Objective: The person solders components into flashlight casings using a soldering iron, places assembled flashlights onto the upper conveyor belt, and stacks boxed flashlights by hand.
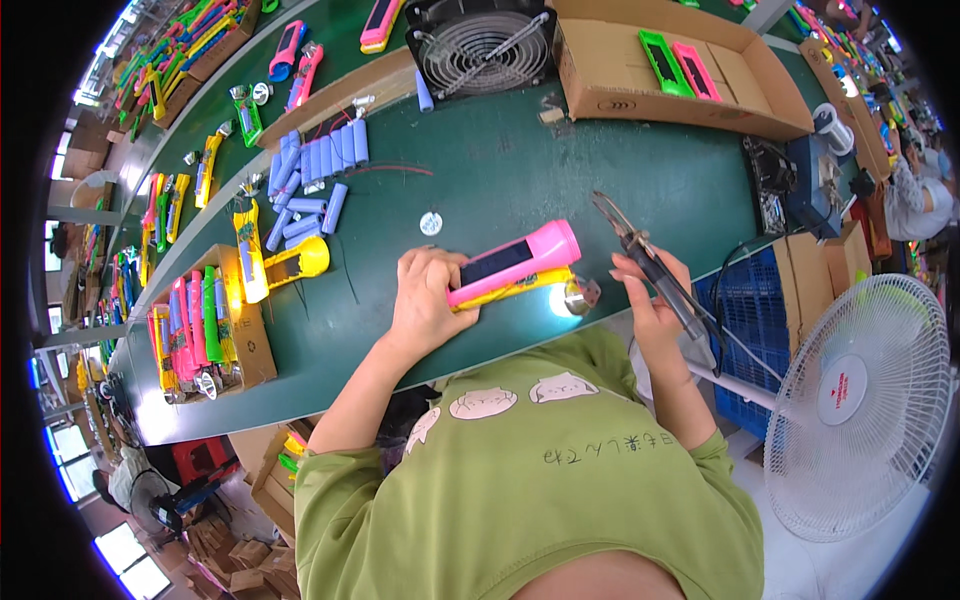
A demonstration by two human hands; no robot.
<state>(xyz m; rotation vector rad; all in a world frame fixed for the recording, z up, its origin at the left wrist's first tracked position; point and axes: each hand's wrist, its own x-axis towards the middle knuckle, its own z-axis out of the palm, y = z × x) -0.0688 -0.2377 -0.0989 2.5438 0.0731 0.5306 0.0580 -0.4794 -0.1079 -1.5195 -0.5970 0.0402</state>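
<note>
My left hand is closed round the rear end of a flashlight, which lies tilted above the table's near edge. Its pink shell carries a dark solar panel, and a yellow shell part shows beneath. At its front end, a lamp head hangs loose from the yellow part and glows bright white. To the right, my right hand grips a soldering iron by its dark handle. The iron's tip points up and away, apart from the flashlight. A small round white disc lies on the table just beyond my left hand.
Blue cylindrical batteries are heaped at left, near yellow flashlight shells. A carton holds coloured flashlight parts. At the back stand a black fan and a shallow cardboard box. A solder spool and white fan are right.
</note>
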